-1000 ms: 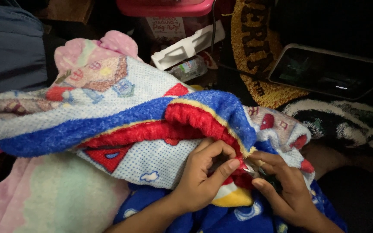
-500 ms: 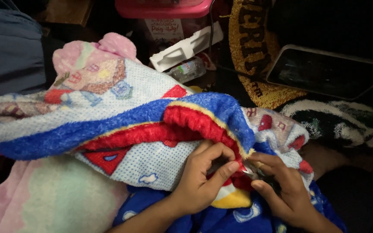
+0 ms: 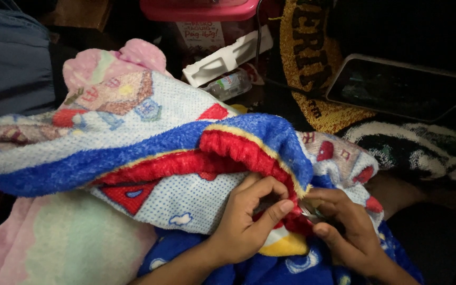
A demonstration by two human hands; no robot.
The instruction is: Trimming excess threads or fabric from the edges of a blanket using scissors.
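A fluffy blanket (image 3: 149, 153) in blue, red and white with cartoon prints lies bunched across my lap. My left hand (image 3: 249, 219) pinches its red and blue folded edge at lower centre, fingers curled over the fabric. My right hand (image 3: 344, 232) meets it from the right and grips the same edge, with something small and pale between its fingertips that I cannot make out. The two hands almost touch.
A pastel pink and green blanket (image 3: 64, 248) lies at lower left. Behind are a pink-lidded plastic box (image 3: 201, 16), a white plastic tray (image 3: 228, 60), a small clear bottle (image 3: 230, 84), a round yellow-and-black mat (image 3: 312, 68), a dark tablet (image 3: 402, 87) and a black-and-white fuzzy cloth (image 3: 412, 150).
My hands stay at the blanket's edge; the left fingers have shifted slightly along the red fold. The view has barely drifted.
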